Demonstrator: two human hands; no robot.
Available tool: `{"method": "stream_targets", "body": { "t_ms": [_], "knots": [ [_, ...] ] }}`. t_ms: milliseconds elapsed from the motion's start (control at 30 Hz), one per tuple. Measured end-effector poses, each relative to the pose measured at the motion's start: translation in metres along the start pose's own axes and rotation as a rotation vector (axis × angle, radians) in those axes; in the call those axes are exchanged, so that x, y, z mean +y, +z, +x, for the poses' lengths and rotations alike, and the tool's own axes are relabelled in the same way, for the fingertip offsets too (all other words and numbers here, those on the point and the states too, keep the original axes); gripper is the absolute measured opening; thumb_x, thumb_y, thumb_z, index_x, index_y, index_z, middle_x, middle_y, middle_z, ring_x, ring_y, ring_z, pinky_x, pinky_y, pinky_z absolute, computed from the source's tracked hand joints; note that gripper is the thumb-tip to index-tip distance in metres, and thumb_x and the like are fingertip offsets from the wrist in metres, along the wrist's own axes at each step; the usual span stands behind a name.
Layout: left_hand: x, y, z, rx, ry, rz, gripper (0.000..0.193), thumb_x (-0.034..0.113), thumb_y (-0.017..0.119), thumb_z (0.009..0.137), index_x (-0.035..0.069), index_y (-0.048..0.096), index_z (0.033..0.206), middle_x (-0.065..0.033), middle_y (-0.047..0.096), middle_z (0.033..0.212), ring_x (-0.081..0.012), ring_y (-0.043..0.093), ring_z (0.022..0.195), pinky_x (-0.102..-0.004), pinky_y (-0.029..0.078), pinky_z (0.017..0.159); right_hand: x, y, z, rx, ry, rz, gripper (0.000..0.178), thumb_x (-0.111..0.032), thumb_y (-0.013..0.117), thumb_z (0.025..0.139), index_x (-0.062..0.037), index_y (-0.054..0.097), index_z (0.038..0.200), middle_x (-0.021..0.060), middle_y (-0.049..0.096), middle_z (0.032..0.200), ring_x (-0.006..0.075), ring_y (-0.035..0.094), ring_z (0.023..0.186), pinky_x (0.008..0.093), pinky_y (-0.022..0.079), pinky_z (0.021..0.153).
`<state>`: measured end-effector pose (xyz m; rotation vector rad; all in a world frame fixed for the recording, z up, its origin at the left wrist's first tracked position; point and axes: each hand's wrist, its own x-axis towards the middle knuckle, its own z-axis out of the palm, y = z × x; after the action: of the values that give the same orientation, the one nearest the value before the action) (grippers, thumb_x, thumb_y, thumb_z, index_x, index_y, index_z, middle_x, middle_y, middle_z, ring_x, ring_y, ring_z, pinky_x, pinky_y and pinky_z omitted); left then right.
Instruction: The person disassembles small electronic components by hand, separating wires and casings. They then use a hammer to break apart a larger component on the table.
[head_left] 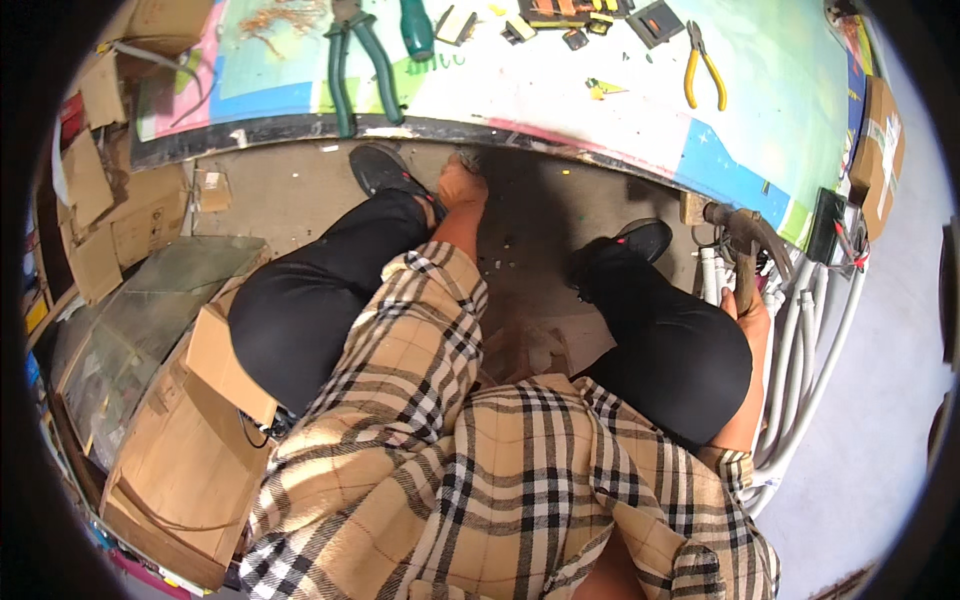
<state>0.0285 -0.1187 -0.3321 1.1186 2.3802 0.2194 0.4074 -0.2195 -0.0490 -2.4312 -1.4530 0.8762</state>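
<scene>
My right hand (754,314) is wrapped round the handle of a claw hammer (741,235), outside my right knee. The hammer's dark head is upright, close to the table's right front corner and above a bundle of pale pipes (802,330). My left hand (463,182) reaches low between my legs, beside my left shoe (385,170) and near the table's front edge. Its fingers are closed at a small dark thing that I cannot make out.
On the colourful table (560,95) lie green-handled pincers (362,70), a green-handled tool (416,30), yellow-handled cutters (703,68) and several black-and-yellow parts (518,28). Cardboard boxes (150,215), a glass sheet (140,330) and a wooden box (180,465) crowd the left side.
</scene>
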Motion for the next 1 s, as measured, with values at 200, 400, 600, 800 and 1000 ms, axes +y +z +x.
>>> {"method": "stream_targets", "body": {
  "t_ms": [200,400,600,800,1000],
  "knots": [
    [-0.040,0.023,-0.009,-0.192,0.290,0.129,0.035,0.023,0.059,0.081,0.014,0.060,0.116,-0.0136,0.062,0.114,-0.0366,0.060,0.102,-0.0463,0.049,0.084,-0.014,-0.015,-0.029,-0.021,0.045,0.096,0.016,-0.017,0.062,0.090,-0.0041,0.063,0.100,0.0027,0.066,0.077,0.0098,0.058,0.070,0.0260,0.047,0.067],
    [-0.060,0.047,-0.008,-0.358,0.364,0.514,0.031,0.021,0.050,0.089,0.012,0.062,0.115,-0.0117,0.063,0.115,-0.0285,0.060,0.105,-0.0410,0.049,0.086,-0.038,-0.022,-0.036,-0.047,0.095,0.110,0.013,-0.015,0.063,0.090,-0.0050,0.062,0.098,0.0003,0.060,0.071,0.0090,0.052,0.067,0.0247,0.045,0.065],
    [-0.064,0.050,-0.032,-0.214,0.267,0.344,0.026,0.019,0.053,0.085,0.010,0.063,0.107,-0.0117,0.068,0.100,-0.0318,0.065,0.092,-0.0454,0.051,0.079,-0.010,-0.014,-0.027,-0.082,0.062,0.095,0.014,-0.016,0.064,0.088,-0.0035,0.060,0.092,0.0045,0.057,0.066,0.0110,0.050,0.061,0.0264,0.044,0.060],
    [0.078,-0.002,-0.125,-0.386,0.509,0.041,0.022,0.018,0.062,0.082,0.004,0.058,0.099,-0.0232,0.064,0.096,-0.0417,0.061,0.090,-0.0474,0.049,0.078,-0.014,0.017,-0.004,0.012,0.025,0.026,0.026,-0.023,0.065,0.085,-0.0006,0.058,0.097,0.0242,0.062,0.072,0.0388,0.064,0.072,0.0401,0.048,0.064],
    [0.146,-0.056,-0.143,-0.018,0.973,-0.402,0.016,0.008,0.066,0.080,0.003,0.054,0.090,-0.0162,0.056,0.082,-0.0357,0.056,0.073,-0.0422,0.045,0.064,-0.002,0.089,0.037,0.125,-0.086,0.179,0.034,-0.031,0.068,0.083,-0.0004,0.058,0.093,0.0279,0.062,0.078,0.0442,0.062,0.081,0.0472,0.049,0.068]
  ]
}}
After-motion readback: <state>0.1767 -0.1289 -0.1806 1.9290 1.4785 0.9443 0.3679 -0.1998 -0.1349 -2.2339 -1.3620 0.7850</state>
